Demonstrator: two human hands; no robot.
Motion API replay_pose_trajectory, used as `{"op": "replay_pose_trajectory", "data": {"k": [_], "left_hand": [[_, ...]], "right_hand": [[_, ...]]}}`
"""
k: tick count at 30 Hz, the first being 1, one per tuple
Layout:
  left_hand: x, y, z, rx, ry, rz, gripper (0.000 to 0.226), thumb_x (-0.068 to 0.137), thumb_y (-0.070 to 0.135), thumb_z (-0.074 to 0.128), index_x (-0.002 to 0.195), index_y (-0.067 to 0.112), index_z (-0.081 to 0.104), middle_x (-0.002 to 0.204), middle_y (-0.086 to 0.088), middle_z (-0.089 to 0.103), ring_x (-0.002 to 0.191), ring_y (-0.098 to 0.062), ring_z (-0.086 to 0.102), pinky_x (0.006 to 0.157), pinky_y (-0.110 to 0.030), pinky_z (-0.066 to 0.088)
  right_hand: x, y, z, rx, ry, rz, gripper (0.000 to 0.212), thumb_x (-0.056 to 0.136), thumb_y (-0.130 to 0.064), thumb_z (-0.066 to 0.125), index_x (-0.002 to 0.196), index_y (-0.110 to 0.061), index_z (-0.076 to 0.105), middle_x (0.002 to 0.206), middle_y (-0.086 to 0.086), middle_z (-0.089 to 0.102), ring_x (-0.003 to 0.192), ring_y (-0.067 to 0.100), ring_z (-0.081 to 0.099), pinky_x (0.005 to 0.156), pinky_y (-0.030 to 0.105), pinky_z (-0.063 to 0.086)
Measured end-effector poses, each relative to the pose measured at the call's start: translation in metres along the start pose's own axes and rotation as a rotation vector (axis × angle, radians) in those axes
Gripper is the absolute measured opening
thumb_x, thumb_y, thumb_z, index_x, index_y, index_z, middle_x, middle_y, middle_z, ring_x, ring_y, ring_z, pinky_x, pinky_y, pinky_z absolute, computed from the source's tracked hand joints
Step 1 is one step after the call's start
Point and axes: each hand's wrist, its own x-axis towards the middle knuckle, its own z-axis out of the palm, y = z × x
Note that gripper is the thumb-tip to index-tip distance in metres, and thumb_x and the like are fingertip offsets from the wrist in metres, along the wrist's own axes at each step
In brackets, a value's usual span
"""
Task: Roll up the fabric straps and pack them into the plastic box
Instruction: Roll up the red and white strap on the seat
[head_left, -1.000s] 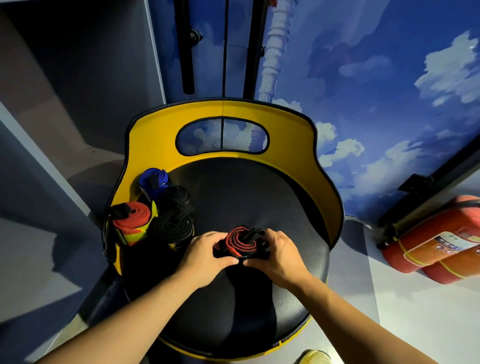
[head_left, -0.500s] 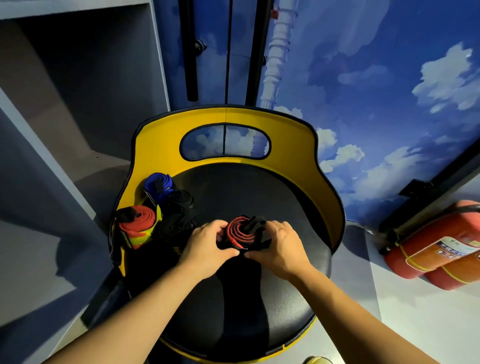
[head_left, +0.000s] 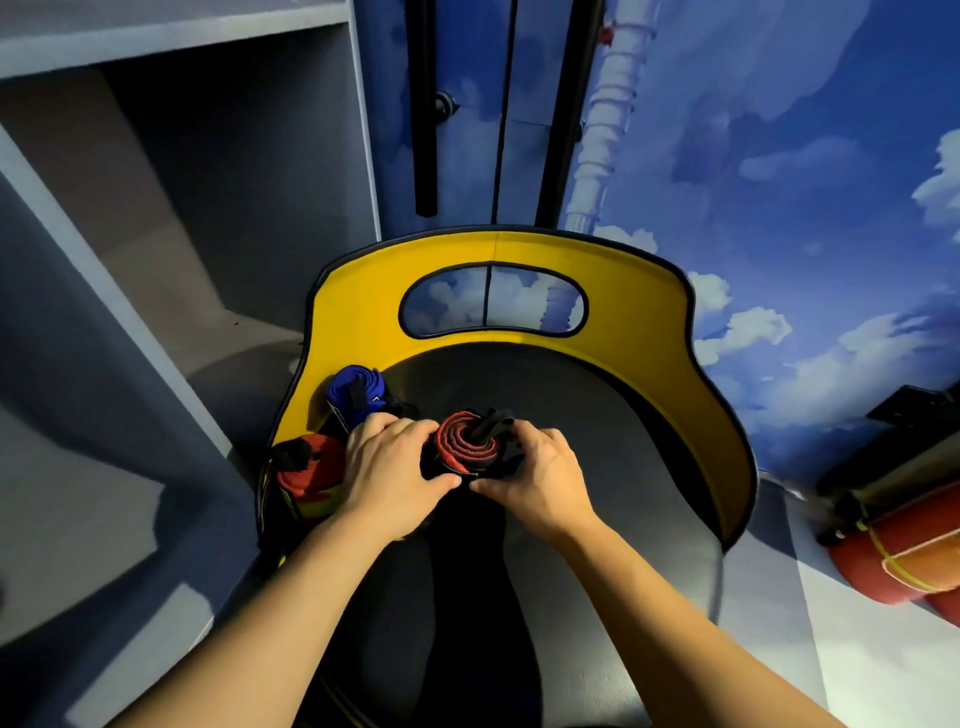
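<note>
1. Far left on the chair seat (head_left: 597, 467): a red roll (head_left: 310, 470) and a blue roll (head_left: 357, 392), standing on end against the yellow backrest (head_left: 649, 322).
2. Left hand (head_left: 392, 470) next, curled round the near-left side of the red-and-black strap roll (head_left: 462, 441), thumb pinching its loose edge.
3. The roll sits upright between both hands, spiral facing up, black tail poking from its core.
4. Right hand (head_left: 540, 475) clasps the right side. Finished rolls lie leftward, so the left hand is nearer.
5. No plastic box can be made out; the dark rolls beside the blue one are hidden behind the left hand.
</note>
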Motion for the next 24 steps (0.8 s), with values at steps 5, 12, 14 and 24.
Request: {"op": "replay_pose_trajectory", "data": {"k": [5, 12, 14, 24], "left_hand": [[0.0, -0.008, 0.013, 0.035, 0.003, 0.017, 0.07, 0.078, 0.061, 0.071, 0.137, 0.028, 0.055, 0.126, 0.013, 0.064, 0.13, -0.016, 0.036, 0.11, -0.038, 0.032], [-0.006, -0.001, 0.016, 0.181, 0.028, 0.064, 0.07, 0.083, 0.064, 0.06, 0.14, 0.023, 0.056, 0.125, 0.009, 0.065, 0.128, -0.02, 0.038, 0.113, -0.042, 0.027], [-0.006, 0.0, 0.017, 0.171, 0.024, 0.056, 0.069, 0.083, 0.063, 0.062, 0.137, 0.021, 0.059, 0.121, 0.008, 0.067, 0.127, -0.021, 0.039, 0.113, -0.042, 0.029], [-0.004, -0.001, 0.015, 0.102, 0.035, 0.027, 0.06, 0.087, 0.057, 0.063, 0.135, 0.021, 0.063, 0.116, 0.009, 0.07, 0.125, -0.018, 0.04, 0.111, -0.039, 0.033]], "right_hand": [[0.005, 0.005, 0.018, -0.023, -0.058, 0.036, 0.065, 0.063, -0.054, 0.081, 0.118, -0.028, 0.058, 0.112, -0.008, 0.066, 0.112, 0.018, 0.05, 0.091, 0.035, 0.045], [0.005, 0.004, 0.016, -0.039, -0.065, 0.042, 0.061, 0.068, -0.046, 0.081, 0.122, -0.031, 0.057, 0.114, -0.012, 0.066, 0.112, 0.018, 0.05, 0.089, 0.032, 0.043], [0.003, 0.003, 0.017, -0.039, -0.073, 0.051, 0.062, 0.069, -0.047, 0.08, 0.124, -0.031, 0.056, 0.115, -0.012, 0.065, 0.112, 0.019, 0.05, 0.09, 0.034, 0.044], [0.0, -0.001, 0.02, -0.039, -0.097, 0.083, 0.064, 0.075, -0.049, 0.078, 0.131, -0.03, 0.054, 0.122, -0.009, 0.063, 0.113, 0.02, 0.05, 0.095, 0.038, 0.044]]}}
